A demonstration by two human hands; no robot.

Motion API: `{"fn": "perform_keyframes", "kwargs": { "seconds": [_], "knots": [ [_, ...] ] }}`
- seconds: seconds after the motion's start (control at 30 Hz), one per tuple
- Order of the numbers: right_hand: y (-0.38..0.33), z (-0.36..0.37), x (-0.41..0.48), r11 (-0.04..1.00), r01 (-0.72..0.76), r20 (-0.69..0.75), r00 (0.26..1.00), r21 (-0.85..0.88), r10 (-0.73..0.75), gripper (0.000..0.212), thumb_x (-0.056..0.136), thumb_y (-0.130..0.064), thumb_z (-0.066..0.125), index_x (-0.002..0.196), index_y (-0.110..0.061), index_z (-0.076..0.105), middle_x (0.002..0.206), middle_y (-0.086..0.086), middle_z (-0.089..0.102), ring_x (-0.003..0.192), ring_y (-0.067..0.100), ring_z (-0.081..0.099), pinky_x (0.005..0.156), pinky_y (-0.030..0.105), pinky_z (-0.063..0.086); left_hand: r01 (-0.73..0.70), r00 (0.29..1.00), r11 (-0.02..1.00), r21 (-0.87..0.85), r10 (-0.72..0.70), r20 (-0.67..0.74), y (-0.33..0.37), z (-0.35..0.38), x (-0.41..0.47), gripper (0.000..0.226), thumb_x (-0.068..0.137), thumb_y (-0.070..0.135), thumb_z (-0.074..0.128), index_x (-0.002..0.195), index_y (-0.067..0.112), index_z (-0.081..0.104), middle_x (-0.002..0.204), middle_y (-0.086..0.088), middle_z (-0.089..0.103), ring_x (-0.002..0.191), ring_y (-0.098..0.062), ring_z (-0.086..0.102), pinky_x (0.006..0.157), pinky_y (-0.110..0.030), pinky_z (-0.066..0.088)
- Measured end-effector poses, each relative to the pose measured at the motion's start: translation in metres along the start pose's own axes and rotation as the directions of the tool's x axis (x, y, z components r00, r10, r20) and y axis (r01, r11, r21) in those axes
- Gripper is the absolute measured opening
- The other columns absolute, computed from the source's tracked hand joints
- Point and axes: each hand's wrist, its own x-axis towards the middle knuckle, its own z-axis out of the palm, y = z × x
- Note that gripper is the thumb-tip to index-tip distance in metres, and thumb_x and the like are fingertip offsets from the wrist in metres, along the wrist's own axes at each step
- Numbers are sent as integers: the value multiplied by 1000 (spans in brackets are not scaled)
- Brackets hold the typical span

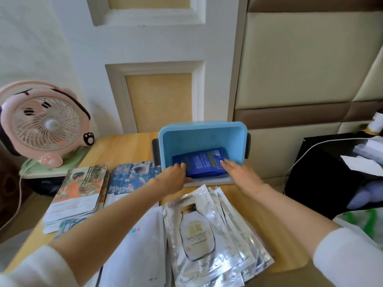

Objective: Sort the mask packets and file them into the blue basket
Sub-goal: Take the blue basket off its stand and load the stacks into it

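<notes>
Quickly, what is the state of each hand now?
Left hand: pinches the stack of dark blue packets in the light blue plastic basket.
Right hand: open, straight fingers pressing on the same stack.

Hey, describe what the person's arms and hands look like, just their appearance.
The left hand and right hand are bare: no gloves, rings or watch visible. The forearms are bare too, with white sleeves ending near the elbows.

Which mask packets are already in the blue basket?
The dark blue packets, gripped by the left hand, right hand resting on them, inside the blue basket; the silver stack and others lie outside.
</notes>
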Motion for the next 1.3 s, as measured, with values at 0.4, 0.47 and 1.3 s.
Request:
{"fn": "perform_keyframes", "kwargs": {
  "seconds": [0.4,0.47,1.3],
  "knots": [
    [-20,-55,-20,857,-240,-90,945,457,313,32,93,-6,47,124,-10,56,122,9,56,107,23,56,83,26,44,11,980,975,-220,-54,-191,-2,-34,-26,42,88,39,57,119,11,49,120,-9,56,107,-25,56,86,-35,50],
    [-26,-68,-44,703,-435,241,900,563,364,36,93,-35,52,123,-15,54,118,7,59,103,19,58,81,25,48,-42,999,877,-478,38,-17,-1,-47,-50,61,81,38,67,130,12,41,135,-7,47,121,-22,47,99,-31,42],
    [-83,-147,-62,962,-3,154,987,272,-40,43,66,-10,74,73,-33,39,67,-10,43,74,18,45,51,26,28,56,998,288,-956,-45,45,35,-31,-83,67,62,17,86,117,19,48,108,-2,63,103,-20,60,94,-36,50]
  ]
}}
